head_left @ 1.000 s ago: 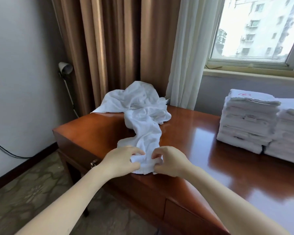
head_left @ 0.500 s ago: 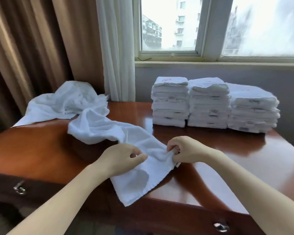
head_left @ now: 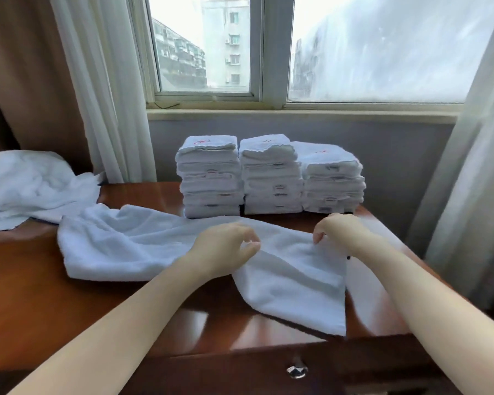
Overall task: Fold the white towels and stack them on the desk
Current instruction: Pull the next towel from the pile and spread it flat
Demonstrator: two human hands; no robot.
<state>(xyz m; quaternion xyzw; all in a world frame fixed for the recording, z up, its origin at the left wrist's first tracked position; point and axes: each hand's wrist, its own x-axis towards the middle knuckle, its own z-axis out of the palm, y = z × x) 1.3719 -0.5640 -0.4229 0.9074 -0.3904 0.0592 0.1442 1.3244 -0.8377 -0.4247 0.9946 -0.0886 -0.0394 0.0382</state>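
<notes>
A white towel (head_left: pixel 143 243) lies stretched out across the wooden desk (head_left: pixel 40 297), with its right end hanging toward the front edge. My left hand (head_left: pixel 226 248) sits on the towel's middle, fingers curled and thumb and forefinger pinching the cloth. My right hand (head_left: pixel 338 229) pinches the towel's far right edge with curled fingers. Three stacks of folded white towels (head_left: pixel 271 178) stand side by side at the back of the desk, just beyond my hands.
A crumpled pile of unfolded white towels (head_left: pixel 26 186) lies at the desk's far left corner. Curtains (head_left: pixel 103 95) hang left and right of the window (head_left: pixel 268 52). A drawer knob (head_left: pixel 297 369) sits below the front edge.
The towel has been pulled off the crumpled pile and drawn out flat in front of the stacks. My hands have moved apart along it, and my view has swung right.
</notes>
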